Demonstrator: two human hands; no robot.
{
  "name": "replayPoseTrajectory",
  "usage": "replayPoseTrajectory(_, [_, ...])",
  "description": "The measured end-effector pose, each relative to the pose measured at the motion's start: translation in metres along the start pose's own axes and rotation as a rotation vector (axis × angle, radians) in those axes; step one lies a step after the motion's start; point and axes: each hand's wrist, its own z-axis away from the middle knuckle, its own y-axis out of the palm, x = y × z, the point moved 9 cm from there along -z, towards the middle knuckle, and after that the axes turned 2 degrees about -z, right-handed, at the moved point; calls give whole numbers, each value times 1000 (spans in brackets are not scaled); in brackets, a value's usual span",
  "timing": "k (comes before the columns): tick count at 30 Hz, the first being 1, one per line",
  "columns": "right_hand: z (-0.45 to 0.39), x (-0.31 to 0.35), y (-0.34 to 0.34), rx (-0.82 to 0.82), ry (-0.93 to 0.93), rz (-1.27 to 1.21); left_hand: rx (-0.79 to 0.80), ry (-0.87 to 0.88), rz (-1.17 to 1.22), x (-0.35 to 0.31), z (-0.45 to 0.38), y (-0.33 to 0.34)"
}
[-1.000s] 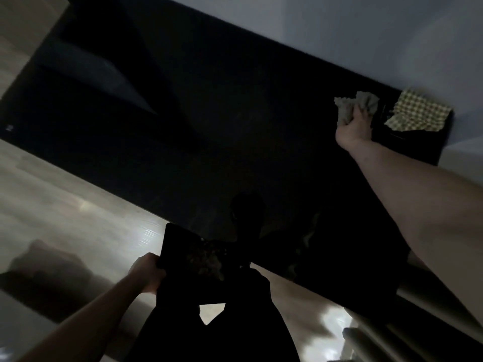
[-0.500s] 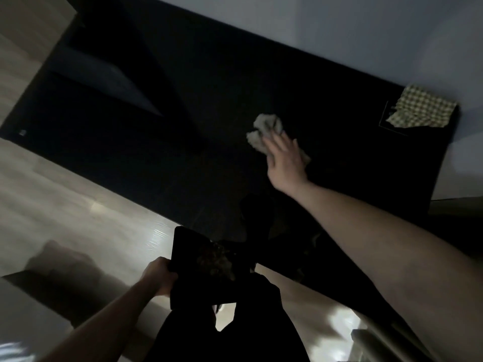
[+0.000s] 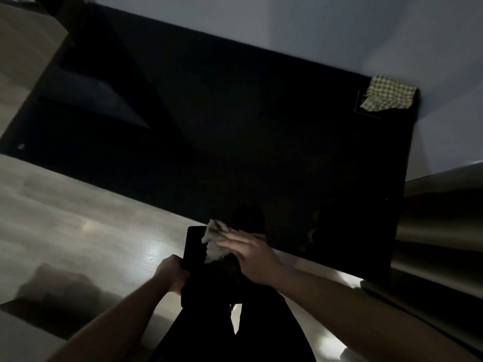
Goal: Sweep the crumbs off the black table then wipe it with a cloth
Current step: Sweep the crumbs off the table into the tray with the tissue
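On the far left we see a wooden floor (image 3: 78, 210) with a bright glare patch, running along the near edge of the black table (image 3: 261, 131), which stretches slantwise across the dim scene and is set against a pale wall (image 3: 339, 27) at its far edge. Moving right, our left hand (image 3: 173, 274) is clenched around the left side of a dark flat tray (image 3: 194, 250), holding it just below the table's near edge; the light is too poor for us to tell what lies on the tray. Next comes the crumpled pale cloth (image 3: 214, 241), bunched right at the near edge of the table and hanging over the tray's upper part, touching it. Our right hand (image 3: 251, 253) lies on top of that cloth with its fingers stretched out and pressing down, not curled around it, the forearm reaching in from the lower right. Dark clothing fills the space below and between the 2 arms. Farther right, in the table's far right corner, a checked cloth (image 3: 386, 94) lies spread and slightly rumpled, well apart from both hands. Beyond the table's right edge stands a greyish surface we cannot identify.
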Motion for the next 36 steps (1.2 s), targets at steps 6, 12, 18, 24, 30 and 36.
replayPoseTrajectory(6, [47, -22, -92, -393, 145, -51, -1, 107, -111, -7, 2, 0])
replayPoseTrajectory(12, [80, -101, -206, -798, 521, 83, -35, 160, -169, -13, 11, -2])
replayPoseTrajectory(18, [69, -128, -181, -649, 712, 360, -72, 186, -221, -18, 12, 0])
replayPoseTrajectory(24, [59, -66, -68, -442, 357, 131, -48, 207, -201, -18, 17, 6])
replayPoseTrajectory(30, [79, -3, -12, -286, 141, -17, -66, 231, -198, -20, 29, 6])
replayPoseTrajectory(36, [126, -12, -69, -469, 230, -38, -75, 224, -209, -27, 39, 3])
